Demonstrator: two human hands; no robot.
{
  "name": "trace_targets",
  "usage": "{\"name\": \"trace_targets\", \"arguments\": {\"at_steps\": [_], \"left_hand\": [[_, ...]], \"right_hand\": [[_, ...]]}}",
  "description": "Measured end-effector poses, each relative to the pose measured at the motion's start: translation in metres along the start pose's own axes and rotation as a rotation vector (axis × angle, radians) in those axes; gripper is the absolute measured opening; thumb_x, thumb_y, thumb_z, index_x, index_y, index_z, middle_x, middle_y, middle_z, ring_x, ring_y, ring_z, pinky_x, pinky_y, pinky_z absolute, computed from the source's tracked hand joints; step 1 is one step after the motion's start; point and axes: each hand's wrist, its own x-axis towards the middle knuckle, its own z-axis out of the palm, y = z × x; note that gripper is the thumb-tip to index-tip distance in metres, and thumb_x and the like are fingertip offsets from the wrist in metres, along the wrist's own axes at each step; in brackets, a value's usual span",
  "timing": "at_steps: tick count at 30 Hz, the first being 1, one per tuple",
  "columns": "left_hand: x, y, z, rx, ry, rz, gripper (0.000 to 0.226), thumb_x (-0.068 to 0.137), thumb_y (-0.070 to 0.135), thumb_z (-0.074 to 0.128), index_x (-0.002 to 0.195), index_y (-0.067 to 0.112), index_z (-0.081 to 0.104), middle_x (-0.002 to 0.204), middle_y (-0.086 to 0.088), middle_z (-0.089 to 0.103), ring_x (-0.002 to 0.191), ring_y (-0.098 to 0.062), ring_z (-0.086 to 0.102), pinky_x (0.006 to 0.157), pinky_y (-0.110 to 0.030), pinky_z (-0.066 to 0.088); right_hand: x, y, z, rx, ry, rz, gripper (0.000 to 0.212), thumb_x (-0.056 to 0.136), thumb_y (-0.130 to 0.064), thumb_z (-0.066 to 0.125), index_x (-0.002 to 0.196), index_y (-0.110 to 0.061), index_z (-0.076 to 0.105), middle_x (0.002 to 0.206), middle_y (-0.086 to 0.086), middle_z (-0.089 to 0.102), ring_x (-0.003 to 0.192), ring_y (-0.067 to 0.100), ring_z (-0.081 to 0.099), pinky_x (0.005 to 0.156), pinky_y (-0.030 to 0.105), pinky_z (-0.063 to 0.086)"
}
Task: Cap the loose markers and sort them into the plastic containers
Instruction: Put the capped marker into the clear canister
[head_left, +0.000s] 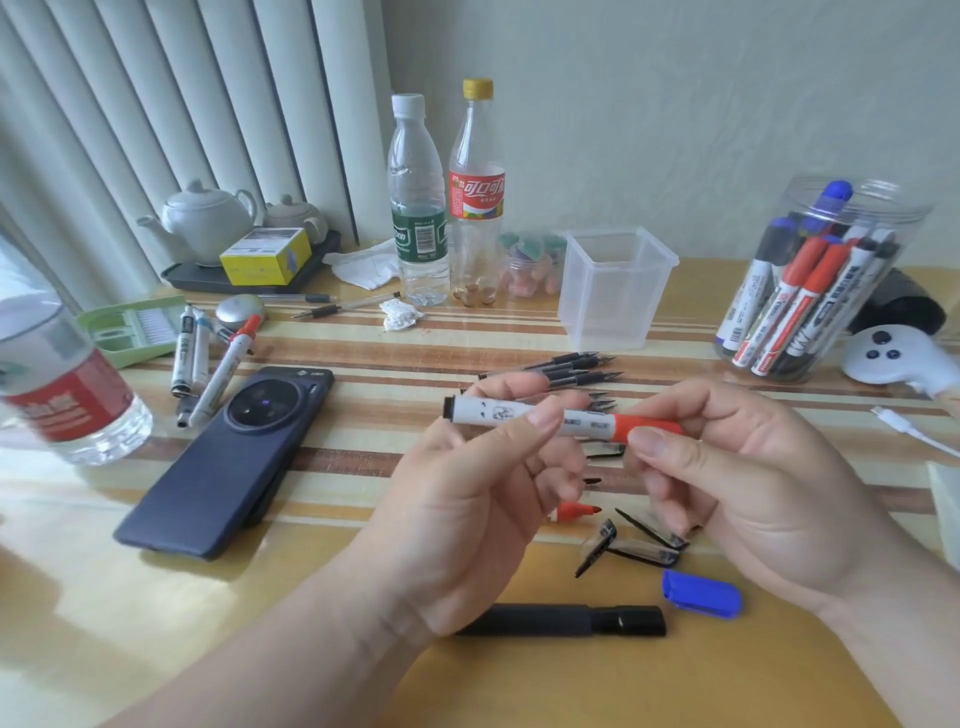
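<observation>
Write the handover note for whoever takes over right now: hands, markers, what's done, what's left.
Hands: left hand grips the white barrel of a marker; right hand pinches its red cap, which looks seated.
Done: the round jar on the right holds many capped markers. The square tub behind holds nothing.
Left: put this marker in a container. On the table lie an uncapped red marker, a black marker, a loose blue cap, uncapped pens with clear caps, and more markers by the phone.
</observation>
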Motion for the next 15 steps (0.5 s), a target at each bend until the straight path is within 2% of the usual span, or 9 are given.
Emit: {"name": "trace_targets", "arguments": {"at_steps": [2, 4, 7, 9, 12, 15], "left_hand": [[0.001, 0.003, -0.004, -0.040, 0.074, 0.032, 0.030, 0.085, 0.001, 0.067, 0.112, 0.010, 0.055, 0.104, -0.017, 0.070, 0.069, -0.023, 0.065, 0.064, -0.030, 0.057], [0.003, 0.009, -0.008, 0.016, 0.119, 0.079, 0.022, 0.090, 0.000, 0.062, 0.110, 0.006, 0.056, 0.105, -0.020, 0.071, 0.070, -0.024, 0.068, 0.066, -0.030, 0.060], [0.005, 0.015, -0.013, 0.191, 0.170, 0.130, 0.023, 0.087, 0.007, 0.060, 0.109, 0.000, 0.060, 0.106, -0.024, 0.073, 0.073, -0.028, 0.073, 0.068, -0.031, 0.062], [0.004, 0.019, -0.014, 0.264, 0.197, 0.134, 0.029, 0.082, 0.011, 0.065, 0.109, -0.001, 0.064, 0.095, -0.024, 0.074, 0.072, -0.031, 0.075, 0.063, -0.032, 0.062], [0.002, 0.023, -0.015, 0.363, 0.216, 0.145, 0.028, 0.078, 0.019, 0.071, 0.099, 0.001, 0.068, 0.074, -0.019, 0.071, 0.069, -0.034, 0.075, 0.058, -0.033, 0.061], [0.001, 0.026, -0.016, 0.464, 0.239, 0.162, 0.025, 0.075, 0.027, 0.073, 0.086, 0.005, 0.070, 0.073, -0.020, 0.071, 0.065, -0.036, 0.074, 0.055, -0.034, 0.060]], "right_hand": [[0.001, -0.002, -0.008, -0.036, 0.028, -0.008, 0.050, 0.054, -0.035, 0.096, 0.090, -0.009, 0.073, 0.074, 0.020, 0.061, 0.055, 0.019, 0.055, 0.043, 0.025, 0.044], [0.003, -0.002, -0.014, -0.057, 0.047, -0.011, 0.058, 0.051, -0.039, 0.097, 0.092, -0.007, 0.071, 0.074, 0.022, 0.060, 0.054, 0.022, 0.052, 0.044, 0.025, 0.044], [0.004, -0.002, -0.015, -0.066, 0.049, -0.029, 0.055, 0.053, -0.041, 0.096, 0.092, -0.008, 0.073, 0.076, 0.022, 0.064, 0.056, 0.020, 0.054, 0.044, 0.025, 0.043], [0.004, -0.002, -0.013, -0.055, 0.049, -0.023, 0.054, 0.054, -0.043, 0.095, 0.091, -0.009, 0.074, 0.078, 0.021, 0.066, 0.059, 0.018, 0.056, 0.043, 0.024, 0.043], [0.004, -0.002, -0.012, -0.029, 0.045, -0.021, 0.050, 0.056, -0.043, 0.094, 0.089, -0.011, 0.076, 0.078, 0.020, 0.067, 0.060, 0.016, 0.057, 0.042, 0.024, 0.043], [0.003, -0.001, -0.013, -0.028, 0.030, -0.046, 0.042, 0.061, -0.040, 0.092, 0.089, -0.013, 0.076, 0.078, 0.019, 0.068, 0.059, 0.016, 0.057, 0.044, 0.023, 0.044]]}}
